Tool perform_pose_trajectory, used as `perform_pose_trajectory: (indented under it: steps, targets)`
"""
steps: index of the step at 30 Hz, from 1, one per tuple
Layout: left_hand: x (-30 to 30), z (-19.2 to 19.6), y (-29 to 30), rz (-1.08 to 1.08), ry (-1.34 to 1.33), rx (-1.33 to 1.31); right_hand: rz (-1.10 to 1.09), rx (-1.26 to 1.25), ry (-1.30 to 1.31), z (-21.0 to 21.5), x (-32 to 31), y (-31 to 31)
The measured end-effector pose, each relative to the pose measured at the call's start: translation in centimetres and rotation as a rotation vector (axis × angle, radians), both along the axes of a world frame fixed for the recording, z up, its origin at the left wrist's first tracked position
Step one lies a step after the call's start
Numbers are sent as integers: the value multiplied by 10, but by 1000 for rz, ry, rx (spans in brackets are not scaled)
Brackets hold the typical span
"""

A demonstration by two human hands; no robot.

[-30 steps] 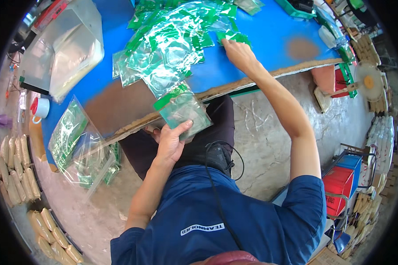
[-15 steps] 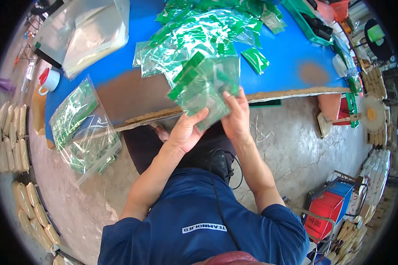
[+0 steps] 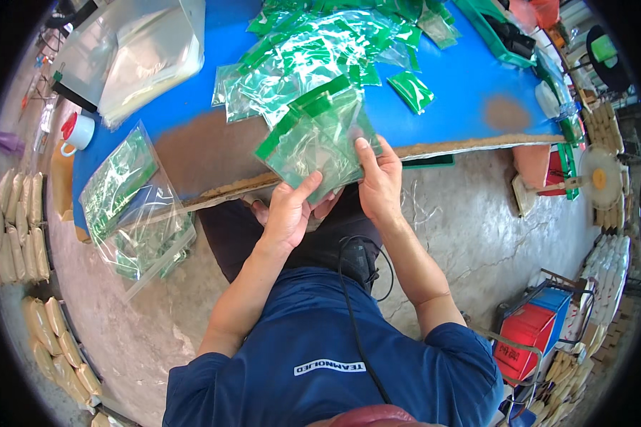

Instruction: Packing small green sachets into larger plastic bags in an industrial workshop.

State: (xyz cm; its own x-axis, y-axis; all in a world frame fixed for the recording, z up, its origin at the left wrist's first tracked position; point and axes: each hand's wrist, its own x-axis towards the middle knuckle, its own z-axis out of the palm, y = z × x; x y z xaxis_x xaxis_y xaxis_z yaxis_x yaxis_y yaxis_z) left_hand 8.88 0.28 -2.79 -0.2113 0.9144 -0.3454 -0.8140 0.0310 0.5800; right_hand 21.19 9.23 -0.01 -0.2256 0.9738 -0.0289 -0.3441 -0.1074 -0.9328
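Both of my hands hold a small stack of clear plastic bags with green bands (image 3: 317,135) above the table's near edge. My left hand (image 3: 290,213) pinches the lower left corner, thumb on top. My right hand (image 3: 379,178) grips the right side, its thumb lying on the plastic. Just beyond, a heap of similar green and clear bags (image 3: 299,53) covers the middle of the blue table (image 3: 463,92). One folded green packet (image 3: 411,92) lies apart, right of the heap. To my left, a larger clear bag with green packets inside (image 3: 132,199) hangs over the edge.
A clear-walled bin with plastic sheets (image 3: 149,57) stands at the far left, near a white mug (image 3: 80,132). A green tray (image 3: 495,35) sits at the far right. On the floor are stacked tan packs (image 3: 21,228), a fan (image 3: 598,180) and a red box (image 3: 523,341).
The held bags have turned and shifted slightly left, and their green bands now line up more along the far and left edges. Both hands still grip them.
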Motion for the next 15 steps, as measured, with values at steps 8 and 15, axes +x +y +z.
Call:
perform_pose_trajectory:
  steps: [8, 15]
  targets:
    - [-16, -15, -14, 7, 271, -1, -255, 1005, -903, -14, 33, 122]
    - [-40, -39, -46, -45, 72, 52, 193, 1043, -1379, -25, 96, 102]
